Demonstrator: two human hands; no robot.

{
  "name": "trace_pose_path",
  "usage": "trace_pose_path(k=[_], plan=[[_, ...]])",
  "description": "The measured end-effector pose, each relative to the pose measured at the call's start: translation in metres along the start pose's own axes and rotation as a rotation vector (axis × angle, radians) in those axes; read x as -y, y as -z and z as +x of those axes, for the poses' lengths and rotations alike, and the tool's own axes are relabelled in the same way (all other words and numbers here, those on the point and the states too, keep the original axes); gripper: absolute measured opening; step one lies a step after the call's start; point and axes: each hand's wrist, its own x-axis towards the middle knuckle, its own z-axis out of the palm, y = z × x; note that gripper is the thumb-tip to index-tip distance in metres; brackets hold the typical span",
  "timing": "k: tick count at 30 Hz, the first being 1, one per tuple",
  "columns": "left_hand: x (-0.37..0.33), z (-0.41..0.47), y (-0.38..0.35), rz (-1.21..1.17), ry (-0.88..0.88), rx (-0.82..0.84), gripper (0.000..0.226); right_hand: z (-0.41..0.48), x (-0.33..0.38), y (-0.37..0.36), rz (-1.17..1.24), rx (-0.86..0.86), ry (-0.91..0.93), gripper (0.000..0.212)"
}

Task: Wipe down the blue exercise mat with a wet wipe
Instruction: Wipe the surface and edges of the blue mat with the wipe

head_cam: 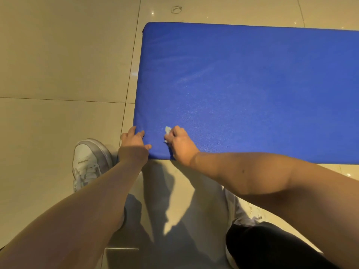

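Head view, from the left: our left hand (134, 145) grips the near left corner of the thick blue foam exercise mat (242, 84), fingers curled over its edge, pinning it to the glossy beige tiled floor (58, 65). Just right of it, a small crumpled white wet wipe (167, 131) peeks from under our right hand (181, 146), whose bent fingers pinch and press it onto the mat near the front edge. We judge the mat soft, light and likely to slide on tile — so a corner is the place to hold. Both forearms reach forward and down.
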Motion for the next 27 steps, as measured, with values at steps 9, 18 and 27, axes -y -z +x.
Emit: trace_pose_path(k=[9, 18, 27], plan=[[0.004, -0.004, -0.004, -0.044, -0.014, -0.035, 0.057, -0.034, -0.048, 0.031, 0.026, 0.100, 0.018, 0.031], [0.017, -0.007, -0.003, -0.085, -0.049, -0.046, 0.057, -0.062, -0.070, 0.043, 0.032, 0.114, -0.089, 0.025], [0.020, -0.007, -0.006, -0.051, -0.126, -0.137, 0.054, -0.012, -0.003, -0.009, 0.167, 0.189, 0.103, 0.017]])
